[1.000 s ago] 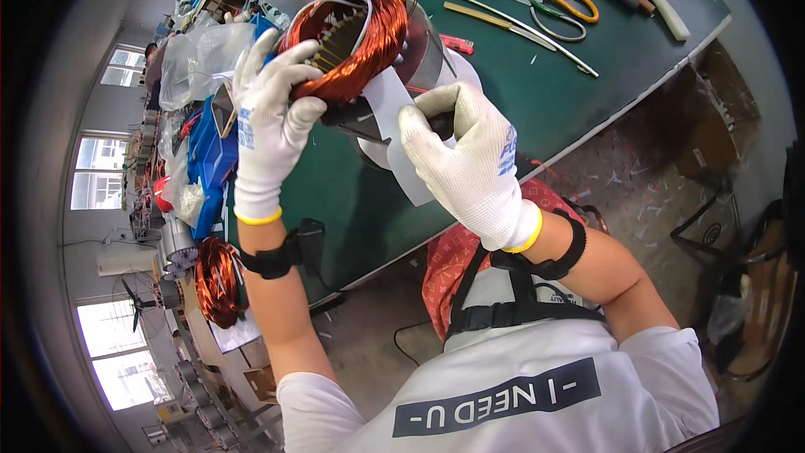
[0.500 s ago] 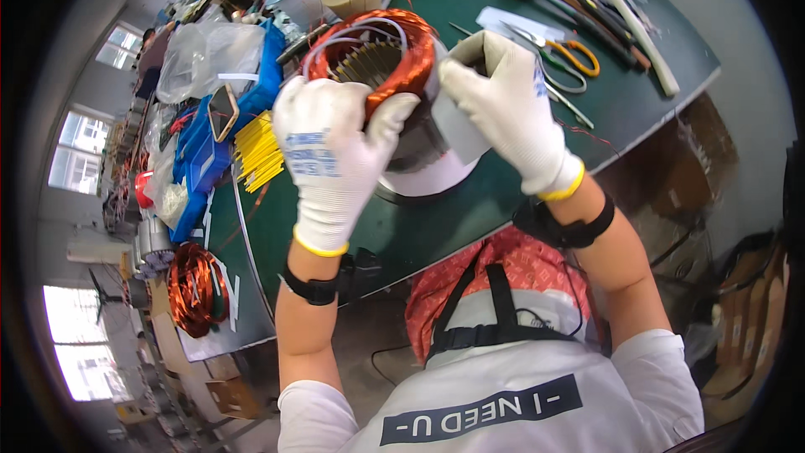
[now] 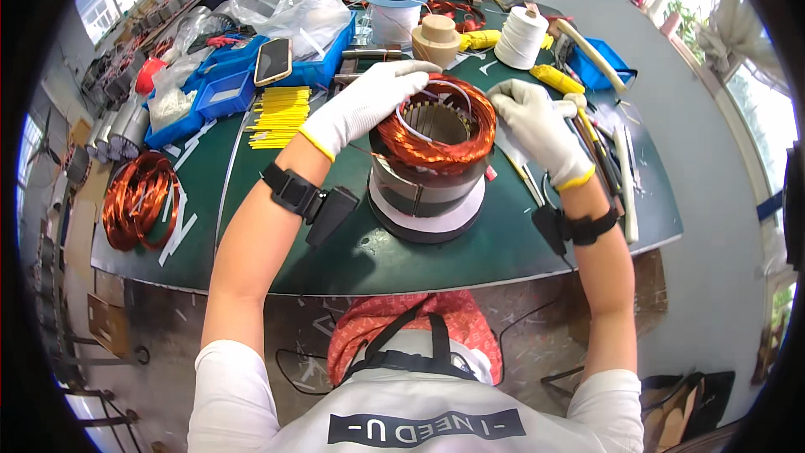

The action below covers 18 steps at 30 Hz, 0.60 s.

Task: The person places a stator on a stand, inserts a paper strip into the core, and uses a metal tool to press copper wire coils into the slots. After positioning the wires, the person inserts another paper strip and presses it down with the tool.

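A motor stator (image 3: pixel 411 189) stands upright on a round white-topped turntable (image 3: pixel 436 222), close to the table's front edge. Its orange copper winding (image 3: pixel 453 153) rings the slotted bore, and a pale sleeve (image 3: pixel 407 120) loops over the inside. My gloved left hand (image 3: pixel 369 102) reaches across the far-left rim of the winding, thumb and fingers closed on it. Just right of the winding, my gloved right hand (image 3: pixel 538 127) has its fingers curled in a pinch. A pale sheet (image 3: pixel 510 146) shows under those fingers; I cannot tell whether they hold it.
Yellow sleeves (image 3: pixel 281 117) lie left, near a phone (image 3: pixel 273 62) on blue bins (image 3: pixel 226 95). A copper coil (image 3: pixel 138 201) rests far left. Behind the stator stand a tan spool (image 3: pixel 436 40) and white thread cone (image 3: pixel 521 38). Long tools (image 3: pixel 627 180) lie right.
My view has swung up and levelled, with the stator now nearer the middle. My left hand has shifted to the winding's far-left rim. The white sheet at my right hand shows less.
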Each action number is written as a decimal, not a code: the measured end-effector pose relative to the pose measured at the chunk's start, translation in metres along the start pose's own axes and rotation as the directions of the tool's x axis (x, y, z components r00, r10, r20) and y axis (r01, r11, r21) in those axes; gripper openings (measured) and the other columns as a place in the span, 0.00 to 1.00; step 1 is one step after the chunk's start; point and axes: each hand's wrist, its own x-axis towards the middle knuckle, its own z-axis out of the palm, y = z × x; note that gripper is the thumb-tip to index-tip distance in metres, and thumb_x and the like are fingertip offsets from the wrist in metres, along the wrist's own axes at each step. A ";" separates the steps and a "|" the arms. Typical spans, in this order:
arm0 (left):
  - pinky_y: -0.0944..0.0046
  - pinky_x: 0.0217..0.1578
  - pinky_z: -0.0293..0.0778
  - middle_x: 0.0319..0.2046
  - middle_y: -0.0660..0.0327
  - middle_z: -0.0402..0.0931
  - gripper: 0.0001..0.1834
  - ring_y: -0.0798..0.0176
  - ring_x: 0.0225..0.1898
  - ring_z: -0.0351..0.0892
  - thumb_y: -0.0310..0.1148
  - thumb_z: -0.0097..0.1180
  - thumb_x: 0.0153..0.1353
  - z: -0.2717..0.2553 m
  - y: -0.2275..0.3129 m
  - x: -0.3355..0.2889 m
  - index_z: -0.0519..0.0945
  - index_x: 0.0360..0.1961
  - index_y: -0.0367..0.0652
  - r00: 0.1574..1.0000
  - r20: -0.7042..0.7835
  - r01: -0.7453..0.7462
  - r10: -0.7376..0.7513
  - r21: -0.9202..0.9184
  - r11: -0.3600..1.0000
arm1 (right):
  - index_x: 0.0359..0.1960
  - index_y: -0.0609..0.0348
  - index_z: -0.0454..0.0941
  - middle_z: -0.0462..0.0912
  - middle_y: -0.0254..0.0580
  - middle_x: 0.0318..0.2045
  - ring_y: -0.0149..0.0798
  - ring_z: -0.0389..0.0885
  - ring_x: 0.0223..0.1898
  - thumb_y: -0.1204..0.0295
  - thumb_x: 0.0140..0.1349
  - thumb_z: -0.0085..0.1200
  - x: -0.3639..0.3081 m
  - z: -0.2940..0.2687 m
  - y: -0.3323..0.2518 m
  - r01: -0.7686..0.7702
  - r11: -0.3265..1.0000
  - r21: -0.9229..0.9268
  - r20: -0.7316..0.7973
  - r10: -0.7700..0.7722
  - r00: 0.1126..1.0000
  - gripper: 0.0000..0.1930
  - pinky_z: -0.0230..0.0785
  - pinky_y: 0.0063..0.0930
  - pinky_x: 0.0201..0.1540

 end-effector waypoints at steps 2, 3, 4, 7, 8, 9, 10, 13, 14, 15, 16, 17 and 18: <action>0.66 0.59 0.67 0.52 0.58 0.78 0.23 0.67 0.55 0.73 0.40 0.47 0.70 0.003 0.002 -0.013 0.74 0.58 0.34 0.997 -0.069 0.033 -0.035 -0.026 0.999 | 0.39 0.67 0.81 0.82 0.41 0.27 0.30 0.77 0.29 0.71 0.65 0.48 -0.016 0.007 -0.008 0.069 0.997 -0.042 -0.097 -0.073 0.993 0.12 0.71 0.26 0.35; 0.67 0.58 0.67 0.51 0.59 0.78 0.23 0.68 0.54 0.74 0.41 0.48 0.70 0.008 0.006 -0.016 0.75 0.57 0.34 0.996 -0.087 0.023 -0.025 -0.034 0.999 | 0.38 0.68 0.81 0.83 0.44 0.29 0.31 0.78 0.30 0.72 0.65 0.48 -0.017 0.009 -0.002 0.045 0.999 -0.006 -0.099 -0.045 0.994 0.11 0.72 0.27 0.37; 0.67 0.57 0.68 0.51 0.58 0.78 0.24 0.68 0.53 0.74 0.41 0.49 0.69 0.011 0.009 -0.015 0.75 0.57 0.33 0.994 -0.100 0.041 -0.043 -0.029 0.999 | 0.39 0.69 0.80 0.84 0.46 0.30 0.33 0.80 0.32 0.73 0.66 0.48 -0.010 0.010 0.009 0.086 0.996 0.006 -0.121 -0.084 0.989 0.11 0.72 0.28 0.40; 0.67 0.55 0.69 0.50 0.58 0.78 0.24 0.68 0.52 0.75 0.41 0.50 0.69 0.011 0.007 -0.008 0.74 0.57 0.32 0.994 -0.103 0.028 -0.022 0.057 0.998 | 0.41 0.68 0.79 0.84 0.46 0.32 0.33 0.80 0.34 0.73 0.66 0.47 0.008 0.005 -0.009 0.120 0.988 -0.101 -0.016 -0.122 0.992 0.11 0.72 0.28 0.42; 0.67 0.55 0.70 0.50 0.57 0.79 0.24 0.67 0.52 0.75 0.41 0.50 0.69 0.008 0.005 -0.007 0.74 0.57 0.32 0.994 -0.107 0.030 -0.025 0.048 0.998 | 0.42 0.69 0.79 0.84 0.45 0.33 0.32 0.80 0.35 0.72 0.67 0.47 0.013 0.003 -0.015 0.070 0.995 -0.069 0.052 -0.066 0.996 0.12 0.72 0.28 0.42; 0.67 0.55 0.70 0.51 0.57 0.79 0.24 0.67 0.52 0.76 0.40 0.50 0.69 0.006 0.004 -0.006 0.74 0.58 0.32 0.995 -0.099 0.031 -0.030 0.011 0.999 | 0.41 0.70 0.79 0.84 0.42 0.34 0.30 0.79 0.36 0.71 0.67 0.47 0.015 -0.001 -0.016 0.036 0.999 0.033 0.130 -0.040 0.991 0.12 0.72 0.27 0.43; 0.67 0.55 0.70 0.51 0.56 0.79 0.23 0.67 0.52 0.75 0.39 0.50 0.69 0.005 0.002 -0.005 0.74 0.58 0.32 0.996 -0.093 0.015 -0.014 0.014 1.000 | 0.40 0.70 0.79 0.83 0.38 0.33 0.28 0.77 0.36 0.69 0.67 0.49 0.015 -0.009 -0.017 -0.010 0.997 0.078 0.192 -0.005 0.981 0.13 0.71 0.25 0.43; 0.66 0.55 0.70 0.50 0.56 0.79 0.22 0.67 0.52 0.76 0.38 0.50 0.68 -0.002 0.004 -0.005 0.75 0.57 0.32 0.998 -0.059 0.001 0.000 0.013 1.000 | 0.40 0.68 0.80 0.81 0.36 0.31 0.26 0.76 0.35 0.66 0.67 0.51 0.005 -0.014 -0.035 -0.092 0.994 -0.058 0.191 0.101 0.976 0.14 0.70 0.22 0.41; 0.66 0.55 0.70 0.50 0.56 0.80 0.22 0.67 0.52 0.76 0.38 0.50 0.68 0.002 0.000 0.000 0.76 0.56 0.33 0.999 -0.036 -0.022 0.023 0.027 0.999 | 0.39 0.68 0.80 0.81 0.35 0.31 0.25 0.76 0.34 0.65 0.67 0.52 0.001 -0.017 -0.033 -0.156 0.986 -0.066 0.182 0.166 0.969 0.14 0.70 0.22 0.40; 0.66 0.55 0.70 0.49 0.57 0.80 0.21 0.67 0.52 0.76 0.37 0.50 0.68 0.003 -0.004 0.004 0.77 0.55 0.34 0.999 -0.012 -0.045 0.045 0.041 0.998 | 0.39 0.67 0.80 0.81 0.34 0.29 0.25 0.75 0.32 0.65 0.67 0.52 0.006 -0.016 -0.020 -0.121 0.992 -0.030 0.175 0.124 0.977 0.14 0.69 0.22 0.38; 0.65 0.56 0.70 0.48 0.57 0.80 0.21 0.66 0.51 0.76 0.38 0.50 0.67 0.001 -0.006 0.011 0.78 0.54 0.34 0.997 -0.002 -0.078 0.078 0.048 0.996 | 0.39 0.67 0.80 0.81 0.34 0.29 0.25 0.75 0.32 0.65 0.67 0.52 0.014 -0.017 -0.018 -0.125 0.991 -0.041 0.181 0.130 0.975 0.14 0.69 0.22 0.38; 0.65 0.56 0.70 0.48 0.57 0.80 0.21 0.66 0.51 0.76 0.38 0.50 0.67 0.000 -0.007 0.013 0.78 0.54 0.34 0.997 0.008 -0.080 0.079 0.046 0.996 | 0.39 0.66 0.80 0.81 0.34 0.29 0.25 0.75 0.31 0.66 0.67 0.52 0.019 -0.014 -0.022 -0.081 0.991 -0.108 0.169 0.099 0.981 0.13 0.69 0.22 0.37; 0.65 0.57 0.69 0.48 0.57 0.80 0.21 0.66 0.52 0.76 0.38 0.50 0.67 -0.001 -0.007 0.015 0.78 0.54 0.34 0.997 0.020 -0.082 0.081 0.045 0.996 | 0.39 0.66 0.80 0.81 0.33 0.28 0.25 0.75 0.30 0.66 0.67 0.52 0.020 -0.013 -0.025 -0.038 0.984 -0.173 0.160 0.067 0.985 0.13 0.69 0.22 0.36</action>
